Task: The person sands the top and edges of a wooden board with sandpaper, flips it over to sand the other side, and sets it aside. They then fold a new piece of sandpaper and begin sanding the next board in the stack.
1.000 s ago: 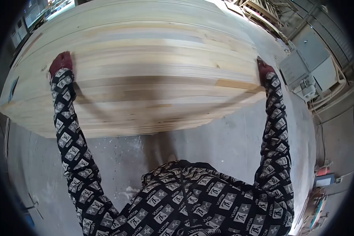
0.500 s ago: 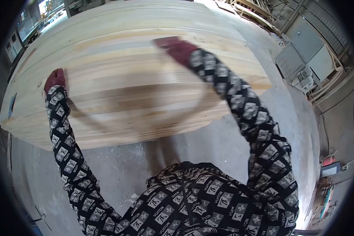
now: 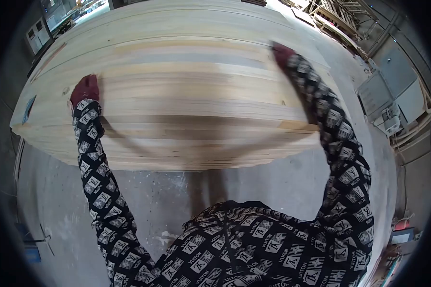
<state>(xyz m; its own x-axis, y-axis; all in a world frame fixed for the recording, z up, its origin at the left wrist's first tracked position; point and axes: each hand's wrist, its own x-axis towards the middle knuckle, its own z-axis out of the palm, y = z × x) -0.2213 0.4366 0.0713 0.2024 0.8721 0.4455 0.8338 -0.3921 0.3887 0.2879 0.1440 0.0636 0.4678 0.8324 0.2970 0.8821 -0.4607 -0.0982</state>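
A wide stack of pale wooden boards [image 3: 191,91] spreads out before me. My left hand [image 3: 85,89], in a dark red glove, rests on the top board near the stack's left side; its fingers look bunched, and whether anything is under them is hidden. Over the right part of the top lies my right hand [image 3: 283,53], also in a dark red glove and smeared by motion, so its fingers cannot be made out. A small dark blue strip [image 3: 29,109] lies at the stack's left edge.
Grey concrete floor [image 3: 148,201] shows in front of the stack. Grey metal cabinets [image 3: 380,95] stand at the right, with wooden frames [image 3: 337,21] piled at the back right. A blue object [image 3: 32,254] is at the lower left.
My right hand has swept right across the boards, from the middle to the right side. My left hand stays near the same spot on the wood. The whole view has shifted a little.
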